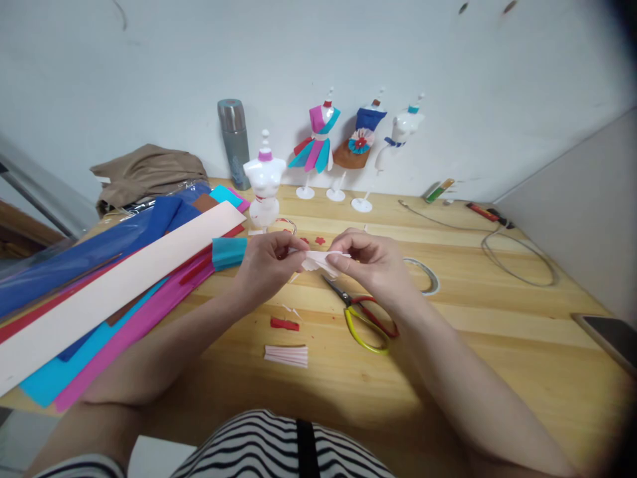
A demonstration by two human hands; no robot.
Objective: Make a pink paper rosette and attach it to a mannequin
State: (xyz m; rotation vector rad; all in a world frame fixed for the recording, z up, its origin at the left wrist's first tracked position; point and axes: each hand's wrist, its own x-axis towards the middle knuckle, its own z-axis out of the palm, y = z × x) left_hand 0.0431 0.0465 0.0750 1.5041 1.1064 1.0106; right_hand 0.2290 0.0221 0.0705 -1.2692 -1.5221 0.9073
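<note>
A pale pink pleated strip (319, 260), paper or thin fabric, is stretched between my two hands above the table. My left hand (271, 259) pinches its left end between thumb and forefinger. At the right end, the thumb and fingers of my right hand (371, 260) close on it. Scissors (365, 322) with one yellow and one red handle lie beneath my right hand, their blades pointing up and left. Nearer to me are a small red strip (285, 324) and a second pleated pink piece (286, 356). Small red flower shapes (320, 240) lie just beyond the hands.
Long coloured strips (124, 272) pile up at the left. Behind stand a bare white mannequin (265, 179), several mannequins with coloured pieces (317, 143), and a grey flask (233, 143). A tape roll (423, 275), a cable (522, 275) and a dark-screened device (604, 338) lie to the right.
</note>
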